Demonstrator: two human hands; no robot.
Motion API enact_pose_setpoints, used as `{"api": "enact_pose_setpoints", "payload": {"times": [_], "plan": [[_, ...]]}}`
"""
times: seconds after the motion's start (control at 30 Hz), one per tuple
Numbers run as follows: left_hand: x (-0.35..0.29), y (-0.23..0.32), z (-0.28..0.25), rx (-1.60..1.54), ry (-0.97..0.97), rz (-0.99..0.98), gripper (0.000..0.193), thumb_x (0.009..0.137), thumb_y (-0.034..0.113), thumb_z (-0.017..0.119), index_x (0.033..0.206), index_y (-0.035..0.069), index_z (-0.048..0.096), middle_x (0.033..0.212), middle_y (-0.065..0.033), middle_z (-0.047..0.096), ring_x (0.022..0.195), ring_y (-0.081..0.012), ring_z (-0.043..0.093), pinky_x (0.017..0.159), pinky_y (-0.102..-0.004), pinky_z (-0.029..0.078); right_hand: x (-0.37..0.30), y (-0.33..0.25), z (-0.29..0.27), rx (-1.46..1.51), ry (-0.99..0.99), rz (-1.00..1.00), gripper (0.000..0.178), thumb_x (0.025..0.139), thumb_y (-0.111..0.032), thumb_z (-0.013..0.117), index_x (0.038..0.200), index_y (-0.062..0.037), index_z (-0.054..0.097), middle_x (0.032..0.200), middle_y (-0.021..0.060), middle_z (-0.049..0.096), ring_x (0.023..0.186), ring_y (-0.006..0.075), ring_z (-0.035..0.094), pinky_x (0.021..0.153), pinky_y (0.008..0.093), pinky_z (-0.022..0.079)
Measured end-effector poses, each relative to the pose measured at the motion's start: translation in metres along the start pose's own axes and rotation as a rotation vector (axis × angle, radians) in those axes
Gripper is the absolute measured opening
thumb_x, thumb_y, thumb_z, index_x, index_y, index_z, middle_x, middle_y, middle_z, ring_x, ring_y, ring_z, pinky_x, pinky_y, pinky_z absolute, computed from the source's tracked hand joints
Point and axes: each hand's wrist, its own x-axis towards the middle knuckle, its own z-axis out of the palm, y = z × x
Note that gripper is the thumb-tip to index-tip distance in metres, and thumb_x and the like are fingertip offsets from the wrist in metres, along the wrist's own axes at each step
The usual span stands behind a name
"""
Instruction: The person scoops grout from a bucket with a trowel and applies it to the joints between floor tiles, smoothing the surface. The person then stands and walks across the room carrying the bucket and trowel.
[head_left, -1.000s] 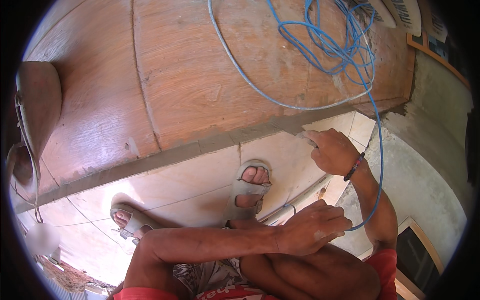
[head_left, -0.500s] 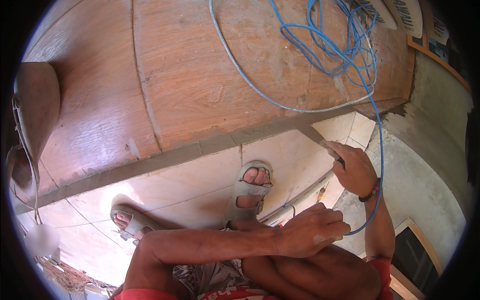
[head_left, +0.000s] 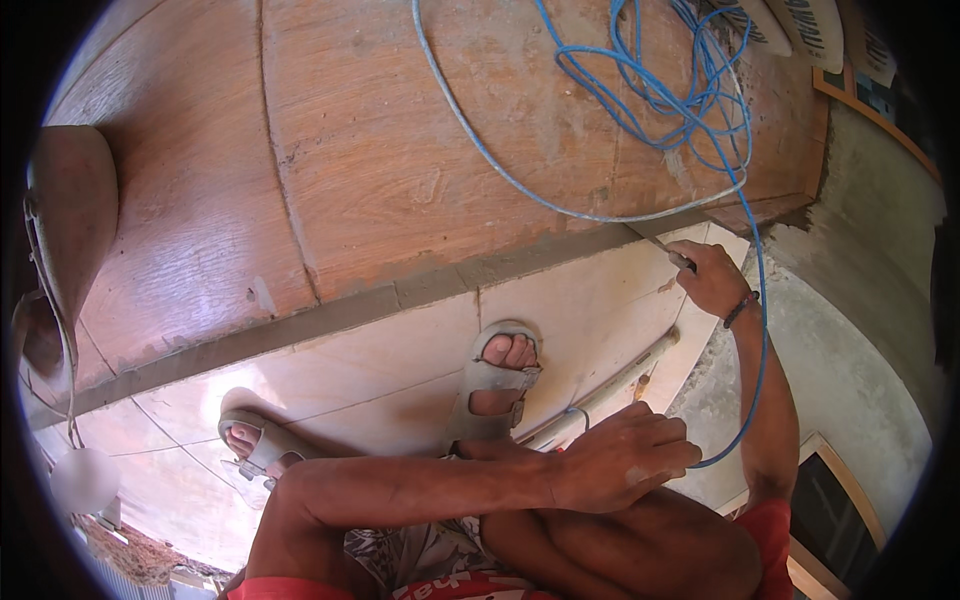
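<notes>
My right hand (head_left: 712, 279) is closed around the handle of a trowel (head_left: 652, 238), its thin metal blade seen almost edge-on. The blade's tip meets a band of wet-looking grey mortar (head_left: 430, 290), which runs between brown wood-pattern tiles (head_left: 400, 180) and cream tiles (head_left: 400, 350). Lower down, my left hand (head_left: 628, 456) is curled into a fist beside my knee. A blue cable (head_left: 763, 340) runs down past my right wrist into the finger side of that fist; its course inside or behind the hand is hidden.
Loose loops of the cable lie on the brown tiles at the top right, near several printed sacks (head_left: 800, 30). A curved grey container (head_left: 75, 200) stands at the far left. My sandalled feet (head_left: 495, 375) are on the cream tiles, and a grey cement wall (head_left: 840, 330) rises at the right.
My right hand has moved up and slightly right with the trowel, whose blade has turned from its flat face to nearly edge-on. My left hand has stayed in place.
</notes>
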Motion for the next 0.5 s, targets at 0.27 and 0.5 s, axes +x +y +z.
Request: {"api": "enact_pose_setpoints", "payload": {"times": [0.27, 0.5], "plan": [[-0.001, 0.001, -0.001, 0.01, 0.006, 0.008, 0.026, 0.083, 0.007, 0.059, 0.109, 0.005, 0.055, 0.087, -0.0076, 0.05, 0.081, -0.0242, 0.054, 0.071, -0.0364, 0.039, 0.0, -0.04, -0.008, 0.069, -0.089, -0.007, 0.037, 0.076, -0.011, 0.054, 0.111, -0.0014, 0.064, 0.097, 0.0238, 0.066, 0.094, 0.0403, 0.061, 0.087, 0.0449, 0.047], [-0.003, 0.005, -0.003, 0.032, 0.002, 0.0, 0.027, 0.082, 0.006, 0.059, 0.109, 0.006, 0.055, 0.087, -0.0075, 0.048, 0.08, -0.0235, 0.053, 0.071, -0.0364, 0.038, -0.009, -0.071, 0.0, -0.059, -0.07, -0.078, 0.046, 0.074, -0.007, 0.053, 0.119, -0.0032, 0.061, 0.1, 0.025, 0.065, 0.09, 0.0416, 0.062, 0.087, 0.0463, 0.047]]}}
